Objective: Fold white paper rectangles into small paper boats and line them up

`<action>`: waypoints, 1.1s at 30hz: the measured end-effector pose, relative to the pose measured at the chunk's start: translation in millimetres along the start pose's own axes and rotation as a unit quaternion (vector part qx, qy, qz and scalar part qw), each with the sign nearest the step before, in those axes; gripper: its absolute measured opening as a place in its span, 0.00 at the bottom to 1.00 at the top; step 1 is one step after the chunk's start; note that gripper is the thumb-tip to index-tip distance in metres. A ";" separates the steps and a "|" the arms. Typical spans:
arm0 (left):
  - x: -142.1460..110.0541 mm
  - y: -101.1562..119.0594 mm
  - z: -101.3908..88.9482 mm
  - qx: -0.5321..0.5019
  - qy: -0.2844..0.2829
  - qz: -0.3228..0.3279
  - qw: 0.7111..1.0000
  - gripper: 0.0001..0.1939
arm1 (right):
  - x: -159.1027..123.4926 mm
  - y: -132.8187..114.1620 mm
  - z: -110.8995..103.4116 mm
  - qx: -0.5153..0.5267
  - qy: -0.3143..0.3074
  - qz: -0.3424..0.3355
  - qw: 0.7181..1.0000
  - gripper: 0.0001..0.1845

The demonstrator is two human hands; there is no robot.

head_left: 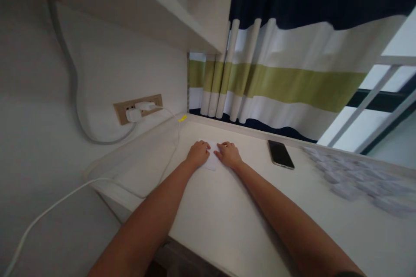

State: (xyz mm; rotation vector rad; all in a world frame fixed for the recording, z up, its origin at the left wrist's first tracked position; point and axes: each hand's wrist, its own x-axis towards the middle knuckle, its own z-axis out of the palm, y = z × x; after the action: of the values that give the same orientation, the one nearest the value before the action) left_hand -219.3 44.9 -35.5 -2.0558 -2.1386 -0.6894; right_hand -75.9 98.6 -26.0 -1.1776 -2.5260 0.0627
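A small white sheet of paper [210, 164] lies on the white desk [217, 212], between my two hands. My left hand [198, 154] is on its left side, with the fingers curled in and gripping the paper's edge. At the opposite side my right hand [229, 155] holds the paper, its thumb and index finger pointing inward. Both hands cover parts of the sheet, so its full outline is hidden.
A dark phone [281, 154] lies to the right. Several pale folded paper pieces [354, 173], blurred, are spread farther right. White cables [175, 151] run from the wall socket [121, 112] along the desk's left edge. A striped curtain [286, 82] hangs behind; a shelf [156, 13] juts overhead.
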 end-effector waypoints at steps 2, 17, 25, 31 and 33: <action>1.8 -1.1 0.7 -0.002 0.001 -0.002 1.000 0.13 | -0.3 -1.5 1.3 -0.025 -0.009 -0.005 1.000 0.21; 6.9 -5.4 -2.0 -0.122 0.089 -0.085 0.985 0.19 | 2.5 -6.7 10.6 0.250 0.076 -0.019 0.965 0.23; 15.1 -12.7 -15.6 -0.376 0.095 -0.208 0.898 0.17 | 13.0 -3.8 -1.1 0.582 0.118 0.115 0.796 0.28; 10.3 -4.7 -21.3 -0.455 0.101 -0.142 0.873 0.14 | -4.1 0.5 -36.8 0.608 -0.029 0.158 0.778 0.06; 7.9 4.5 -20.9 -0.437 0.094 -0.125 0.886 0.14 | -14.3 8.7 -44.6 0.596 -0.029 0.159 0.787 0.08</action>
State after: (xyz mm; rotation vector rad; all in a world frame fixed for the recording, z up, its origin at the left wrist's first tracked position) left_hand -220.6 44.2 -12.7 -1.8623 -2.2037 -2.1077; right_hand -46.2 88.8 9.9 -0.9387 -1.6191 1.5200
